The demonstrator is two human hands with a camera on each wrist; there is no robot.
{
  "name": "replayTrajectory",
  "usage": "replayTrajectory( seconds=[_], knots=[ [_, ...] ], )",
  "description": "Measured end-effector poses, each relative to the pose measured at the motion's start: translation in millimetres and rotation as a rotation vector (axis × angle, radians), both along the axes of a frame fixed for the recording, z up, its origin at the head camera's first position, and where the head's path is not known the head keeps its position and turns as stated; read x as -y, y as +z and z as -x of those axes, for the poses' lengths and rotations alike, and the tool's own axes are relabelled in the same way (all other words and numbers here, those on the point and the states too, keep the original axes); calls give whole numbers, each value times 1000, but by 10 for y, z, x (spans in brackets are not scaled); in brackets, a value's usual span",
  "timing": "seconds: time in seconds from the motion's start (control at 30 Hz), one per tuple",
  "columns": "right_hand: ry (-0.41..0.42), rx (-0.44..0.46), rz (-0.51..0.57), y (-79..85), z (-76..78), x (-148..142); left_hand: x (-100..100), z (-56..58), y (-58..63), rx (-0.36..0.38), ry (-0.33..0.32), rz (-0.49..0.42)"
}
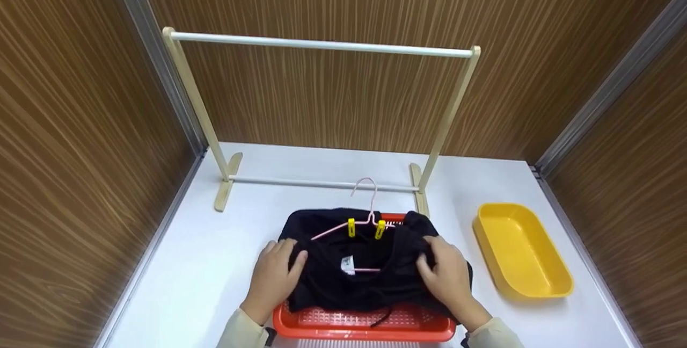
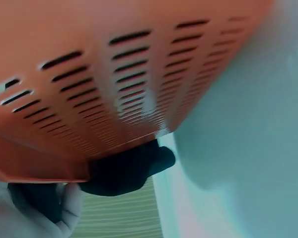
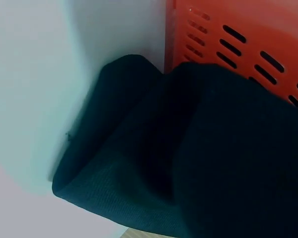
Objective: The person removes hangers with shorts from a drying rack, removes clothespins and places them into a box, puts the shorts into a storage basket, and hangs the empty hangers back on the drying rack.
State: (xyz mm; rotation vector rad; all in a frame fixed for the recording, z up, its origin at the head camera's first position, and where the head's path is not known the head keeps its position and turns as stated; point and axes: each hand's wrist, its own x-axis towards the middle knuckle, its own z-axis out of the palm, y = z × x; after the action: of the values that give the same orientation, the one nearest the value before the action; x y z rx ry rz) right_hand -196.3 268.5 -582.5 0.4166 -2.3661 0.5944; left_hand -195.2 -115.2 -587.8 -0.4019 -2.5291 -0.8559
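A black garment with a white label and a dangling cord lies spread over a red basket. My left hand grips its left side, thumb toward the opening. On the opposite side my right hand holds a fold of the cloth between thumb and fingers. A pink hanger with two yellow clips sits partly inside the opening, hook pointing up, its lower bar showing by the label. In the right wrist view, black cloth hangs beside the basket and hides the hand.
Behind the basket stands a rack with a white top rail and pale wooden legs. A yellow tray is on the white table at the right. Wood-grain panels enclose the back and both sides.
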Motion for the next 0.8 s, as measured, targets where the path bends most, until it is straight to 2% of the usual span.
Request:
replayTrajectory(
  seconds=[0.3,0.57,0.8],
  knots=[
    [-33,17,9,10,5,16,-82,61,-9,-63,72,-12],
    [-45,0,28,9,-21,18,-76,60,-63,-66,80,-62],
    [-48,18,21,17,-6,19,-74,62,-71,-38,89,-93]
  ],
)
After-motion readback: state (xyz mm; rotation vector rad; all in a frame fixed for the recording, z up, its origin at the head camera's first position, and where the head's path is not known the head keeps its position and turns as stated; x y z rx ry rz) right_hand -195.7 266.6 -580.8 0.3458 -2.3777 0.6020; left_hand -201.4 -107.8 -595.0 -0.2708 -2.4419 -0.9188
